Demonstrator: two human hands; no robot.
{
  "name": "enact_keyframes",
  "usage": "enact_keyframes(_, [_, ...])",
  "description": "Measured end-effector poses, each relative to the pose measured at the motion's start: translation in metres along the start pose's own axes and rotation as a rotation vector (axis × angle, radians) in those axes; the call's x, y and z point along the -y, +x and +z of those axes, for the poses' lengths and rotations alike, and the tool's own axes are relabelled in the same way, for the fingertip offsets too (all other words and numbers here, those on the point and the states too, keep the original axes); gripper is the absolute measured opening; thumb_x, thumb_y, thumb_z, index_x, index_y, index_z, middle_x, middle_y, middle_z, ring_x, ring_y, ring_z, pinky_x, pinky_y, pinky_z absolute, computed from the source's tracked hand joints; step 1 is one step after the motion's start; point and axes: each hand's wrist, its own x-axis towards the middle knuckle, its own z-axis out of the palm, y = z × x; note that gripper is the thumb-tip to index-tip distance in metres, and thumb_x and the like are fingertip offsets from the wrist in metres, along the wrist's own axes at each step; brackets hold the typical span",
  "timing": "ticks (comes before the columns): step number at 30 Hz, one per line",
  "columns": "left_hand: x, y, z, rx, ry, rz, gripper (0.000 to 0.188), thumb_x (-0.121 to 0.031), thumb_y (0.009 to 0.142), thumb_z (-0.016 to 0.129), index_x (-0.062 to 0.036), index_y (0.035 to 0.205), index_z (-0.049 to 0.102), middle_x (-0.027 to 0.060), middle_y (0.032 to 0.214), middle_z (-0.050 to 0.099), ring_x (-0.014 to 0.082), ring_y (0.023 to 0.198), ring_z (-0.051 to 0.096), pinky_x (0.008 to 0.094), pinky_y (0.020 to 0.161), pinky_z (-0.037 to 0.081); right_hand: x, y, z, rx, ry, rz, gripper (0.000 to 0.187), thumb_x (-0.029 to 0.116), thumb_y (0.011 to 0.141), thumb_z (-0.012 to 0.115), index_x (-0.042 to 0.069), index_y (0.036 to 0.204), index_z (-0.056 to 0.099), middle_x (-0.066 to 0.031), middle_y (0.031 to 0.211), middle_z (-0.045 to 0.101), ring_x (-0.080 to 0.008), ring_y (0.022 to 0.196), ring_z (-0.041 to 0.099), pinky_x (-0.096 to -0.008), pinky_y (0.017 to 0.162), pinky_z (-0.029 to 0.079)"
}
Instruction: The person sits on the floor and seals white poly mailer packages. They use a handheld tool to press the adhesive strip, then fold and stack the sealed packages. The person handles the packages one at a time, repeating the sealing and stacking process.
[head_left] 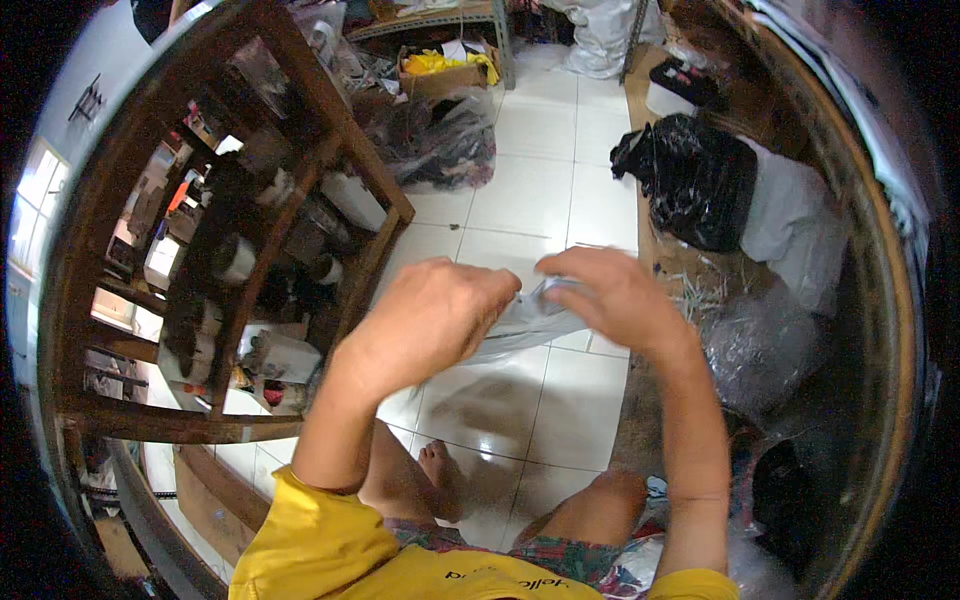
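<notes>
A pale grey, thin sheet, perhaps a plastic bag [530,328], hangs between my hands above the tiled floor. My left hand [440,305] is closed in a fist on its upper left part. At the right end, my right hand [615,300] is slightly blurred, its fingers and thumb bent round the upper edge. A small gap separates the fingertips of the two hands, with a crumpled bit of the sheet showing there. Most of the lower sheet is hidden behind my left hand and wrist.
A wooden rack [300,200] with items on its shelves stands close on the left. On the right lie a black plastic bag [700,180], a white sack [795,225] and clear plastic [760,345]. Further off are a clear bag of dark stuff [440,140] and a cardboard box [445,80].
</notes>
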Motion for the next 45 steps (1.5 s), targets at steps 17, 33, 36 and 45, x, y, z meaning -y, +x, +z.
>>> enact_keyframes(17, [-0.136, -0.084, -0.355, -0.553, -0.788, -0.692, 0.051, -0.009, 0.084, 0.072, -0.0047, 0.131, 0.052, 0.0116, 0.112, 0.068, 0.0262, 0.103, 0.066, 0.0391, 0.086, 0.052, 0.337, 0.207, -0.282, -0.009, 0.105, -0.220, 0.015, -0.001, 0.074, 0.073, 0.002, 0.087, 0.065, -0.0129, 0.079, 0.065, -0.0325, 0.069, 0.060, -0.0394, 0.063, 0.047])
enact_keyframes(33, [-0.104, -0.217, -0.429, -0.676, -0.952, -0.721, 0.021, -0.008, 0.094, 0.062, -0.0007, 0.113, 0.067, 0.0122, 0.094, 0.070, 0.0180, 0.084, 0.064, 0.0284, 0.073, 0.051, 0.500, 0.430, -0.435, 0.068, 0.401, -0.239, 0.012, 0.018, 0.093, 0.063, 0.006, 0.095, 0.060, 0.0010, 0.086, 0.062, -0.0073, 0.075, 0.054, -0.0210, 0.071, 0.042])
enact_keyframes(36, [-0.093, -0.264, -0.452, -0.712, -0.981, -0.913, 0.015, -0.011, 0.096, 0.062, 0.0014, 0.102, 0.068, 0.0020, 0.080, 0.064, 0.0060, 0.077, 0.056, 0.0243, 0.069, 0.046, 0.500, 0.474, -0.420, 0.036, 0.476, -0.161, 0.011, 0.018, 0.096, 0.061, 0.008, 0.096, 0.060, 0.0023, 0.086, 0.061, -0.0036, 0.075, 0.053, -0.0189, 0.070, 0.041])
enact_keyframes(45, [-0.054, -0.338, -0.497, -1.419, -1.007, -1.165, 0.020, -0.017, 0.092, 0.067, -0.0005, 0.103, 0.065, 0.0014, 0.087, 0.065, 0.0089, 0.076, 0.057, 0.0252, 0.070, 0.047, 0.415, 0.604, -0.308, 0.344, 0.529, -0.026, 0.018, 0.021, 0.100, 0.057, 0.004, 0.101, 0.063, 0.0028, 0.087, 0.060, -0.0041, 0.081, 0.052, -0.0208, 0.074, 0.043])
